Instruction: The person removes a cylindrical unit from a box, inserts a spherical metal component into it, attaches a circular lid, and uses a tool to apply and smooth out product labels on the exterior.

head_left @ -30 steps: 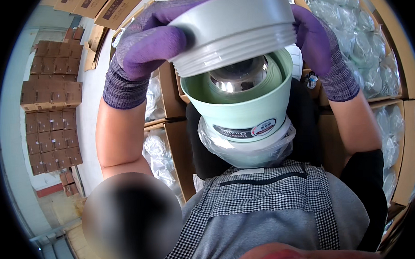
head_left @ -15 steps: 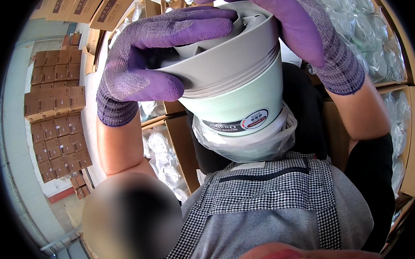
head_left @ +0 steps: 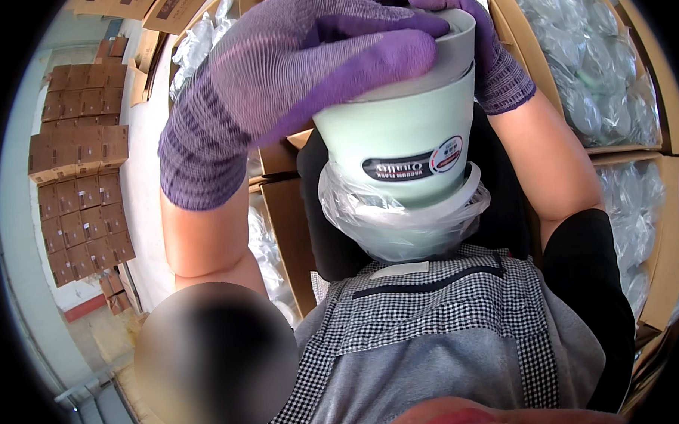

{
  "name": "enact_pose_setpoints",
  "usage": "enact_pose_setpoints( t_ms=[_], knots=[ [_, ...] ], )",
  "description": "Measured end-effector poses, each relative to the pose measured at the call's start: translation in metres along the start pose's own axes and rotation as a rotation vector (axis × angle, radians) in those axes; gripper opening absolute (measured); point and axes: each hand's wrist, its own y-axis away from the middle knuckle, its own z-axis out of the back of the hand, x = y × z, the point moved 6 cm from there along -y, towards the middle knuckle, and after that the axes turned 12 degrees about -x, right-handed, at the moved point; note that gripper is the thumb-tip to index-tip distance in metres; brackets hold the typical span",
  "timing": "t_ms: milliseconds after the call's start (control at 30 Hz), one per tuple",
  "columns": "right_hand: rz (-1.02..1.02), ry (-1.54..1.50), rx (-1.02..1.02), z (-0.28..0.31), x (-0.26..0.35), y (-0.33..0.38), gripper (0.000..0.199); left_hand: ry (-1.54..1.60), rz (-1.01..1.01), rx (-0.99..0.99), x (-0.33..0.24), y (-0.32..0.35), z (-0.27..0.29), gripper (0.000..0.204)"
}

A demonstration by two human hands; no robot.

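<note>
A mint-green vacuum flask (head_left: 396,128) with a grey top part (head_left: 457,40) stands in front of my chest. A dark oval label and a round sticker are on its side. Crumpled clear plastic bag (head_left: 385,233) is gathered round its lower end. My left hand (head_left: 297,71), in a purple-coated knit glove, lies across the near left side of the grey top with its fingers curved round it. Gloved alike, my right hand (head_left: 489,50) grips the far right side of the top. Its fingertips are partly hidden behind the flask.
Open cartons (head_left: 662,238) of plastic-wrapped pale pieces (head_left: 596,61) stand on the right. Another carton (head_left: 288,229) with wrapped pieces is left of the flask. Stacked brown boxes (head_left: 83,161) stand by the far left wall. A blurred round patch covers the lower left.
The flask has tipped and dropped away from view, so less of its grey top shows. My left hand has slid over the top; my right hand has moved leftward to its far side.
</note>
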Motion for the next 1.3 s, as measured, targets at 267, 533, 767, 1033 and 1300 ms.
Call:
enact_pose_setpoints(
  t_ms=[267, 533, 767, 1033, 1300],
  knots=[
    [0.114, 0.260, -0.128, -0.032, 0.018, 0.025, 0.046, 0.118, -0.434, -0.098, 0.060, 0.001, 0.033, 0.092],
    [0.496, 0.892, -0.136, -0.037, 0.032, 0.033, 0.044, 0.112, -0.292, -0.588, 0.031, 0.037, 0.003, 0.087],
    [-0.104, 0.087, -0.001, 0.013, -0.012, 0.001, 0.043, -0.531, -0.130, -0.405, -0.087, 0.011, -0.040, 0.049],
    [0.142, 0.534, -0.229, -0.002, 0.008, 0.025, 0.046, 0.086, -0.364, -0.616, 0.050, 0.039, 0.018, 0.065],
    [0.634, 1.379, -0.404, -0.119, 0.037, 0.067, 0.051, 1.108, -0.284, -0.511, 0.120, -0.015, -0.017, 0.083]
  ],
)
